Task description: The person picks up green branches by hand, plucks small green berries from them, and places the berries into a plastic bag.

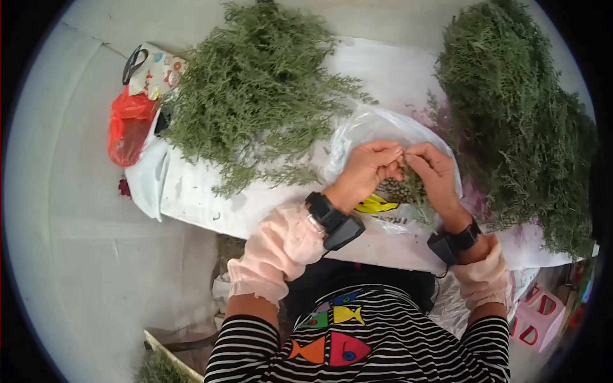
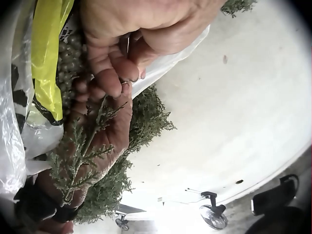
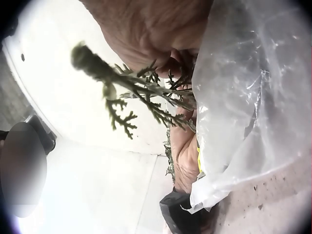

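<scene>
Over an open plastic bag (image 1: 354, 131), both hands meet fingertip to fingertip. The right hand (image 1: 437, 172) pinches a green conifer-like sprig (image 2: 85, 153), whose stem trails back along its palm in the left wrist view. Thumb and fingers of the left hand (image 1: 367, 169) pinch at the sprig's upper end. Small round grey-green cones or berries (image 1: 393, 189) lie in the bag below the hands. One little round piece (image 3: 109, 91) hangs on the sprig near the right wrist camera. The right wrist view has the bag's side covering part of the fingers.
Heaps of cut green branches lie on the white-covered table (image 1: 198, 198), one heap (image 1: 255, 83) to the left and a denser one (image 1: 511, 121) to the right. A red plastic bag (image 1: 129, 127) and a patterned pouch (image 1: 156, 71) stand at the far left. A yellow strip (image 1: 375, 204) marks the bag's near side.
</scene>
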